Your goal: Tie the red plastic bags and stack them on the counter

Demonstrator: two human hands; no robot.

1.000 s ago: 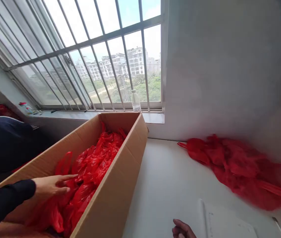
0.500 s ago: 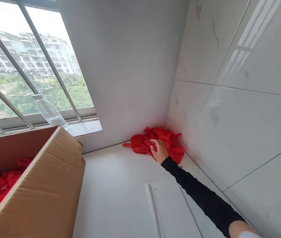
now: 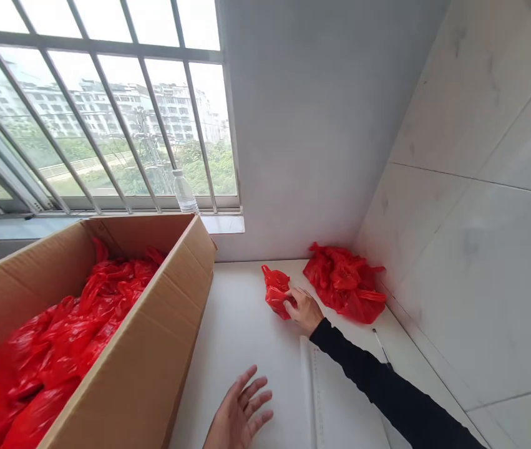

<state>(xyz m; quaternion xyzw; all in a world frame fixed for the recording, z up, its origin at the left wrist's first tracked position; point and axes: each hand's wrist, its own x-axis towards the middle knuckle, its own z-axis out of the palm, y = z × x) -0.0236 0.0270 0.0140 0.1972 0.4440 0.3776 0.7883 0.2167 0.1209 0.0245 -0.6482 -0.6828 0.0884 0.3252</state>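
Note:
My right hand grips a crumpled red plastic bag on the white table, a little in front of a pile of red bags in the corner. Its arm wears a black sleeve. My left hand hovers low over the table with fingers spread and nothing in it. A long cardboard box on the left holds several more red bags.
A white paper sheet lies under my right forearm, a thin pen-like object beside it. A clear water bottle stands on the sill of the barred window. Tiled wall bounds the right.
My right hand pulled one red bag out of the corner pile toward me. My left hand left the box and now hovers open over the table. The view swung back left.

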